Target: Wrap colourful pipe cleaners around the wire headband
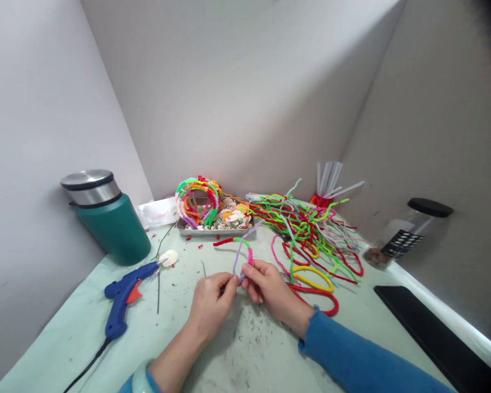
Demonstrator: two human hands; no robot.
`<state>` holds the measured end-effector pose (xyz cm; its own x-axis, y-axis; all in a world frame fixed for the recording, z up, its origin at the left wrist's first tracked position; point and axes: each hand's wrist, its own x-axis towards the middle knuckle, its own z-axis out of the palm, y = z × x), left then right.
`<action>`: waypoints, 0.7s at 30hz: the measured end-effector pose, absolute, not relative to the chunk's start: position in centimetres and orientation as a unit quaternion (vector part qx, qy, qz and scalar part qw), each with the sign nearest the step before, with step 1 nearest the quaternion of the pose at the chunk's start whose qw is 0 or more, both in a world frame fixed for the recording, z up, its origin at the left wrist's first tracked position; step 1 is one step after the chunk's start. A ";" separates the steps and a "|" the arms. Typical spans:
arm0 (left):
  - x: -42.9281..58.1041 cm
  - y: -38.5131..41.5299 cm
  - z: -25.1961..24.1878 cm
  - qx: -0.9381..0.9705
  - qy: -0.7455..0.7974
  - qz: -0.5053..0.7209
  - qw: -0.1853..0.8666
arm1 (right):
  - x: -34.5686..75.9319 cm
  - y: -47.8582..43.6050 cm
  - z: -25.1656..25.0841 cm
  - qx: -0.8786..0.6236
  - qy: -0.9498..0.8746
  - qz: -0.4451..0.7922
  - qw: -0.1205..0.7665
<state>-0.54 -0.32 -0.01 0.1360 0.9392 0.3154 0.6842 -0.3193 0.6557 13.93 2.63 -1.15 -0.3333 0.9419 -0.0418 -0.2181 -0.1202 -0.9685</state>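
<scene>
Near the middle of the table, my left hand (214, 297) and my right hand (269, 285) are close together, both pinching a pipe cleaner (236, 259). Its lilac stretch runs up from my fingertips and bends to the right. A pink, green and red stretch rises beside my right fingers, its red end pointing left; whether it is one piece with the lilac cannot be made out. Fingertips hide the part where the fuzzy stems meet. Just right of my right hand lie scissors with red and yellow handles (314, 277).
A blue glue gun (125, 297) lies left, its nozzle at a white disc. Behind stand a green bottle (110, 224) and a metal tray (208, 232) with shells and colourful rings. Loose pipe cleaners (298, 218) heap at back right, near a jar (405, 234) and a black slab (429, 333).
</scene>
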 end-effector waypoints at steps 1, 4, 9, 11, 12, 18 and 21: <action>-0.5 -0.3 0.0 0.731 0.555 0.355 0.177 | 13.9 2.6 -1.1 -0.366 -0.489 0.655 0.445; -0.5 -0.3 0.2 0.728 0.538 0.394 0.161 | 14.0 2.7 -1.1 -0.357 -0.465 0.665 0.462; -0.6 -0.2 0.4 0.736 0.479 0.464 0.118 | 14.3 3.2 -1.3 -0.338 -0.401 0.690 0.499; -0.7 -0.2 0.3 0.763 0.447 0.457 0.092 | 14.4 3.3 -1.4 -0.331 -0.392 0.699 0.499; -0.7 -0.2 0.3 0.778 0.435 0.447 0.078 | 14.4 3.3 -1.4 -0.326 -0.393 0.701 0.498; -0.6 -0.1 -0.1 0.806 0.410 0.427 0.017 | 14.3 3.1 -1.3 -0.310 -0.419 0.698 0.490; -0.6 0.0 -0.3 0.799 0.411 0.438 0.022 | 14.3 3.1 -1.3 -0.315 -0.419 0.697 0.490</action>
<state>-0.61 -0.02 -0.26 0.2777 0.6757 0.6829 0.6379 -0.6612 0.3949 14.26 3.15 -1.29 -0.3224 0.9462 -0.0281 -0.4181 -0.1690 -0.8925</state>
